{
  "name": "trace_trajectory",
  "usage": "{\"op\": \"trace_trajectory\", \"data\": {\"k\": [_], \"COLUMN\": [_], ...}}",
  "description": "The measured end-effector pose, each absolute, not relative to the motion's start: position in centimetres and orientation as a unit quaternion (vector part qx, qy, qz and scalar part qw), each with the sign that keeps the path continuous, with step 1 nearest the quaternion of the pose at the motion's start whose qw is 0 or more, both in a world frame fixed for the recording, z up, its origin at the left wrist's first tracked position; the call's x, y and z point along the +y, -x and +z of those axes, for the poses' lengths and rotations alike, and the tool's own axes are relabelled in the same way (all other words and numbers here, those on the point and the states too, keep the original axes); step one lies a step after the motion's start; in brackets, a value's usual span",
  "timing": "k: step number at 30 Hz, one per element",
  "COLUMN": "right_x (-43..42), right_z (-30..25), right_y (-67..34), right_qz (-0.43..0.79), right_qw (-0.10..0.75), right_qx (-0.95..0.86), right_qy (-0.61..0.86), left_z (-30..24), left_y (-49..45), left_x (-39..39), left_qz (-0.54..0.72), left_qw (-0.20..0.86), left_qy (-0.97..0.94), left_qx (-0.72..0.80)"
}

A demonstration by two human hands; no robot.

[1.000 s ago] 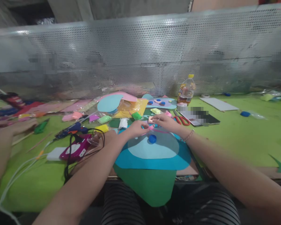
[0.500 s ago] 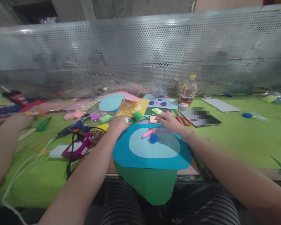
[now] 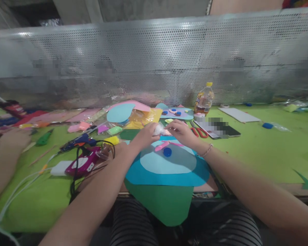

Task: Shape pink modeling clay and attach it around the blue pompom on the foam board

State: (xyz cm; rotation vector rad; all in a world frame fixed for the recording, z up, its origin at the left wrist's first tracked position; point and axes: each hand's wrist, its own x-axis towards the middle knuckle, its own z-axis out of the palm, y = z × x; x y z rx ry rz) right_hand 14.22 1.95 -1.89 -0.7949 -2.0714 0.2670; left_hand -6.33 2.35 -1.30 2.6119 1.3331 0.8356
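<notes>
Head view: left hand (image 3: 143,136) and right hand (image 3: 181,132) outstretched, fingers pinching white packet (image 3: 159,129).

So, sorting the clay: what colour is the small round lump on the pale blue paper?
Dark blue lump, clearest in the head view.

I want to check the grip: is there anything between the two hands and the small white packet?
Nothing visible. The left hand holds the white packet directly, and the right hand touches its other end, above the blue paper.
</notes>
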Motion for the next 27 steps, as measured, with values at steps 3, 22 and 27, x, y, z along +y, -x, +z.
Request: {"op": "trace_trajectory", "data": {"k": [3,22,27], "right_x": [2.0,1.3,1.3], "right_z": [-2.1,-1.4,-1.2], "right_y": [-14.1,-14.0,-14.0], "right_qz": [0.13,0.165,0.223], "right_qw": [0.428,0.396,0.417], "right_qx": [-0.837,-0.834,-0.803], "right_qy": [0.316,0.348,0.362], "left_z": [-1.6,-1.1,-0.9], "left_y": [5.7,5.2,5.2], "left_x": [2.0,1.2,1.1], "left_qz": [0.254,0.248,0.252], "left_qw": [0.11,0.177,0.188], "left_qy": [-0.859,-0.861,-0.851], "left_qx": [0.43,0.407,0.42]}}
